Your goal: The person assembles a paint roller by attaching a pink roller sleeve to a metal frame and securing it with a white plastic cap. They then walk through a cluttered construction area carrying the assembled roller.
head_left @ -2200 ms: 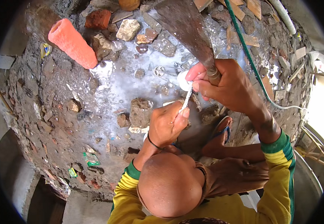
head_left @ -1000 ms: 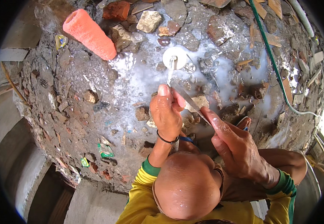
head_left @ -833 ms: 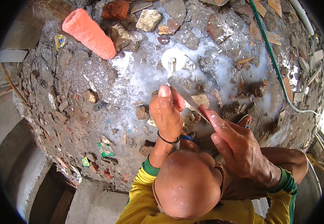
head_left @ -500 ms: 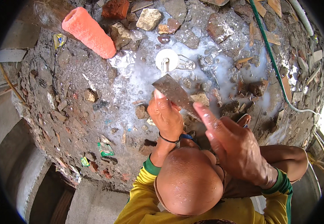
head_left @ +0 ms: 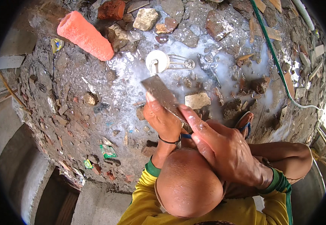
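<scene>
A flat metal scraper (head_left: 158, 91) with a wet grey blade points up and left over the rubble. My right hand (head_left: 223, 152) grips its handle end, forefinger stretched along the blade. My left hand (head_left: 163, 120) pinches the blade from below, thumb pressed on its face. Just beyond the blade tip, a white round roller end with a wire cage (head_left: 163, 62) lies in a milky puddle (head_left: 223, 65). An orange paint roller sleeve (head_left: 85, 36) lies at the upper left.
The ground is broken brick, stones and concrete scraps, with a pale stone block (head_left: 197, 100) next to the hands. A green hose (head_left: 273, 52) runs down the right side. A sandalled foot (head_left: 245, 122) rests by my right hand. A concrete ledge (head_left: 24, 165) drops away at left.
The scraper came down from high at the right to in front of me. Its blade turned from edge-on to flat, and my left hand closed onto it with the thumb on top.
</scene>
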A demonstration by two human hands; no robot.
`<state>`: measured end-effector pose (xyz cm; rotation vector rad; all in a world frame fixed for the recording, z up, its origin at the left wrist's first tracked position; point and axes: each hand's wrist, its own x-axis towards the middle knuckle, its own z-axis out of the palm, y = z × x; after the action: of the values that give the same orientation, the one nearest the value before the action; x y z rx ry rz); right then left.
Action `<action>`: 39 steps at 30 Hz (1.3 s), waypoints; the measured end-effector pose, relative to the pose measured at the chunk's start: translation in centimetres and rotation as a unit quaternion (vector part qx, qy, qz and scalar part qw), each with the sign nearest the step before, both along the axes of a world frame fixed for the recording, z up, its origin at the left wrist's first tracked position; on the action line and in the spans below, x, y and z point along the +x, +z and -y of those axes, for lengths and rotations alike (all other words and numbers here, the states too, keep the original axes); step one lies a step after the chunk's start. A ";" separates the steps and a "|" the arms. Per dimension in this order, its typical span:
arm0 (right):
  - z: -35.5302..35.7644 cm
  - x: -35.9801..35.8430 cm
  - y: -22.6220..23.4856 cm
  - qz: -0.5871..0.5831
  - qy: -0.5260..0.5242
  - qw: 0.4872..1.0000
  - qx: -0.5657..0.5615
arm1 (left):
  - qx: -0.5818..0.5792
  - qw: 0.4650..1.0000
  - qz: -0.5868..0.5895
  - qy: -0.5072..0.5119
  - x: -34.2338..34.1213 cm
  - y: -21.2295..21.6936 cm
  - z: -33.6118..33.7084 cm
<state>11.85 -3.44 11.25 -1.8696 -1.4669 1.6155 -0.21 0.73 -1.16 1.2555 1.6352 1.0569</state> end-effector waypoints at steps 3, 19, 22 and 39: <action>0.2 0.0 -1.2 -0.086 -0.085 0.992 0.020 | -0.091 0.983 0.156 0.037 0.0 1.2 -1.5; 1.1 0.2 -0.4 -0.004 0.005 1.000 0.005 | 0.026 0.991 0.111 -0.068 -1.6 -1.8 0.7; 1.5 0.0 -0.7 -0.004 -0.007 1.000 0.029 | 0.162 0.964 -0.166 -0.134 -1.2 -1.5 0.6; -0.8 3.8 -1.8 -0.286 -0.279 0.903 -0.158 | -0.078 0.943 0.321 0.047 -0.3 0.5 -0.9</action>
<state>15.63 -2.66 9.46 -1.5390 -0.3949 1.9200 -0.53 1.67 -0.64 0.6304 1.2428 1.2080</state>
